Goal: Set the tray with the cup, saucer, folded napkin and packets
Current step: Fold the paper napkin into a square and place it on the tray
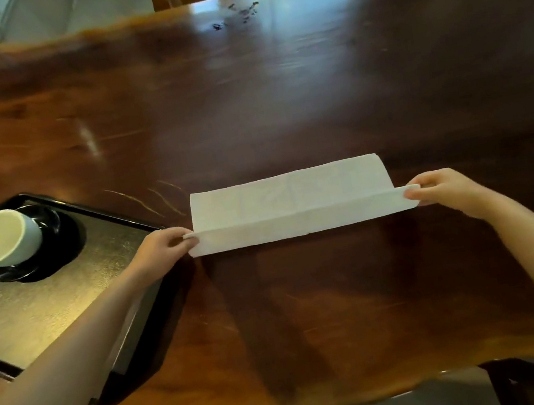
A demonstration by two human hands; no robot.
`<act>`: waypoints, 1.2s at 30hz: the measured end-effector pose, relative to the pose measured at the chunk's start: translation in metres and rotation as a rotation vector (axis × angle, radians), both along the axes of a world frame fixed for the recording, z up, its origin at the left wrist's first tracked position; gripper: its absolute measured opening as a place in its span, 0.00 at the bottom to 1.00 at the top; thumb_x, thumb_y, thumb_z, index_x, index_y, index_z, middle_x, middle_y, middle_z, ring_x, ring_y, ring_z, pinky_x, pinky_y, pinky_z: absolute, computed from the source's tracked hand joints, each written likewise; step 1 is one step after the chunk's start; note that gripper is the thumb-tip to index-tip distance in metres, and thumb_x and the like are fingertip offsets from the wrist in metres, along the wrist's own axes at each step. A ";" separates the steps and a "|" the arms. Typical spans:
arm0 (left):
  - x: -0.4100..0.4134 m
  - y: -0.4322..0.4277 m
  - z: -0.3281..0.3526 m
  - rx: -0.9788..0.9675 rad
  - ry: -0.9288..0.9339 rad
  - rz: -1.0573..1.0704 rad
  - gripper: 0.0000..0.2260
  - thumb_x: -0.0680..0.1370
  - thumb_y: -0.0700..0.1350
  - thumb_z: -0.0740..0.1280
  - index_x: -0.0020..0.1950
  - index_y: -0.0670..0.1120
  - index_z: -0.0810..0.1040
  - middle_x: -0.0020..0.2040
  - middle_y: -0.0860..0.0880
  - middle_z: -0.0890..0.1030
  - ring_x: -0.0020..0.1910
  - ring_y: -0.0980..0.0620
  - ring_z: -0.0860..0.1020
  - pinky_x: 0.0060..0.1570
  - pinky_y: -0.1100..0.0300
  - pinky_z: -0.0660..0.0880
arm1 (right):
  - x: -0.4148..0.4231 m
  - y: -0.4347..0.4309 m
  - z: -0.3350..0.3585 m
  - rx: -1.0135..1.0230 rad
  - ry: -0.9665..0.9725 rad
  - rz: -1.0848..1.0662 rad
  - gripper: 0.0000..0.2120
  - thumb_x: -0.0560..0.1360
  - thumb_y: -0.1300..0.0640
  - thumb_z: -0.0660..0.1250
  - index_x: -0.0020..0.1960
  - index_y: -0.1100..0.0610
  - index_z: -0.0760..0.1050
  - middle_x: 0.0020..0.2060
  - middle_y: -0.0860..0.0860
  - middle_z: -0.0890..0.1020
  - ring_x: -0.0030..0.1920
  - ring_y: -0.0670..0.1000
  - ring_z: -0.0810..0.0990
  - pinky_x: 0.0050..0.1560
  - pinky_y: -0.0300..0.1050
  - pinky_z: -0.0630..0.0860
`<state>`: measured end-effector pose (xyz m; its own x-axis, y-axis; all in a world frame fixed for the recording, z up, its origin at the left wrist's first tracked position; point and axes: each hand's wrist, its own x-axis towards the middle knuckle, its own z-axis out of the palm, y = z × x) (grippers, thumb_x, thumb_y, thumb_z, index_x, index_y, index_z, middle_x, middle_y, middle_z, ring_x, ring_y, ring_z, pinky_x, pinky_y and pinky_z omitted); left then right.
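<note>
Both hands, left hand (161,247) and right hand (444,191), pinched the napkin (293,203) ends mid-fold on the table (277,96); next, probably, creasing flat before moving it to the tray (49,311).

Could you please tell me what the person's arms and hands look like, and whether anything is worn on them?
Both forearms are bare as far as the view shows, with no sleeves. The left hand and right hand wear no gloves, and no rings, watch or bracelet can be seen.

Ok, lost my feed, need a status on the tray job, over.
Left hand and right hand pinch the napkin ends, mid-fold on the table. Cup on saucer, on the tray. No packets seen. Nothing obstructing.
</note>
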<state>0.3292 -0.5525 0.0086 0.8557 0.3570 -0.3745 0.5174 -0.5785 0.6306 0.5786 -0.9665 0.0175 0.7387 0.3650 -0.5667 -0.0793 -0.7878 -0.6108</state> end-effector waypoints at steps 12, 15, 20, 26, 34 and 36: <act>0.089 -0.022 -0.052 0.219 -0.127 0.557 0.13 0.82 0.50 0.53 0.49 0.42 0.70 0.41 0.46 0.76 0.39 0.44 0.73 0.38 0.52 0.69 | 0.034 0.072 -0.054 -0.010 -0.450 -0.381 0.13 0.78 0.54 0.57 0.45 0.62 0.73 0.40 0.57 0.78 0.43 0.59 0.77 0.39 0.48 0.69; 0.097 -0.017 -0.068 0.467 -0.023 0.442 0.14 0.83 0.50 0.50 0.52 0.42 0.69 0.42 0.43 0.77 0.40 0.39 0.77 0.39 0.51 0.68 | 0.038 0.084 -0.074 -0.178 -0.591 -0.313 0.13 0.80 0.54 0.54 0.51 0.62 0.73 0.45 0.57 0.79 0.45 0.59 0.78 0.40 0.49 0.69; 0.102 -0.020 -0.078 0.607 0.024 0.401 0.14 0.83 0.49 0.49 0.53 0.42 0.68 0.46 0.41 0.78 0.39 0.38 0.78 0.36 0.52 0.67 | 0.032 0.086 -0.098 -0.354 -0.794 -0.173 0.14 0.81 0.55 0.52 0.51 0.65 0.70 0.45 0.61 0.78 0.38 0.65 0.78 0.35 0.51 0.68; 0.099 -0.030 -0.066 0.651 -0.001 0.486 0.15 0.79 0.45 0.59 0.64 0.40 0.67 0.58 0.38 0.72 0.52 0.38 0.75 0.45 0.47 0.71 | 0.031 0.106 -0.072 -0.402 -0.860 -0.227 0.17 0.76 0.55 0.62 0.61 0.63 0.69 0.56 0.61 0.75 0.54 0.63 0.74 0.52 0.56 0.71; 0.121 -0.073 -0.097 0.593 0.016 0.104 0.22 0.82 0.52 0.47 0.76 0.50 0.56 0.78 0.47 0.55 0.77 0.49 0.51 0.73 0.44 0.43 | -0.066 0.229 -0.109 -0.145 -0.758 0.734 0.25 0.81 0.51 0.48 0.76 0.56 0.52 0.76 0.52 0.55 0.77 0.53 0.51 0.75 0.55 0.46; 0.108 -0.062 -0.105 0.639 0.064 0.105 0.26 0.80 0.57 0.41 0.77 0.50 0.52 0.78 0.48 0.52 0.77 0.49 0.48 0.74 0.47 0.42 | -0.061 0.222 -0.112 -0.185 -0.773 0.738 0.26 0.80 0.46 0.43 0.76 0.52 0.49 0.77 0.50 0.53 0.77 0.53 0.48 0.75 0.55 0.45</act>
